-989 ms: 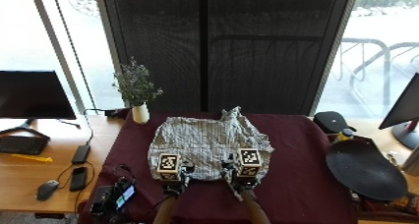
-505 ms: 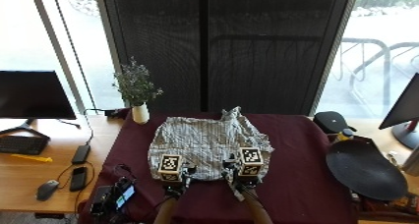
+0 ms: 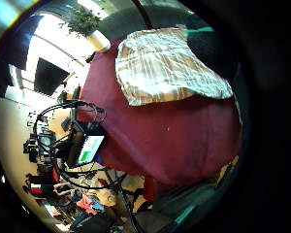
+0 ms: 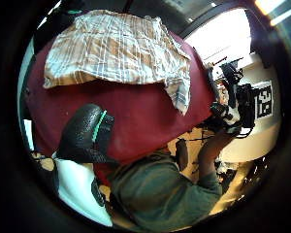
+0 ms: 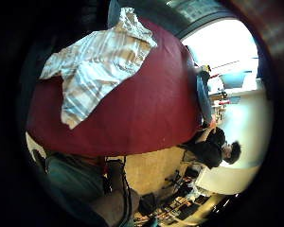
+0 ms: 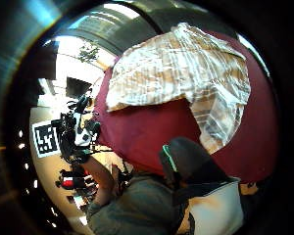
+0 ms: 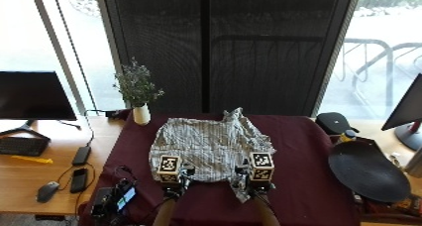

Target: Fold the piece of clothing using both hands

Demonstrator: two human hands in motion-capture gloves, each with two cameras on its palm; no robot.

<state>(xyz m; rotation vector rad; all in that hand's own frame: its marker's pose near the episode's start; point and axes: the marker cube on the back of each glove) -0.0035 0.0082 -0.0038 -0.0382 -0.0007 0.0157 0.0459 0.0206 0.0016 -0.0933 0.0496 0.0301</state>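
A light striped shirt lies spread and crumpled in the middle of the dark red table. My left hand hovers at the shirt's near-left hem, and my right hand at its near-right hem beside a hanging corner. Both are mostly hidden under what they carry. In the left thumb side palm view the shirt lies apart from my thumb, with bare tablecloth between. The right thumb side palm view shows the same: shirt, thumb relaxed. Neither hand holds cloth.
A white vase with a plant stands at the table's far left corner. A black round dish sits at the right edge, a black case behind it. A small device with cables is at the near-left corner.
Almost nothing differs. My right hand has perhaps drifted slightly right and toward me; the shirt lies as before.
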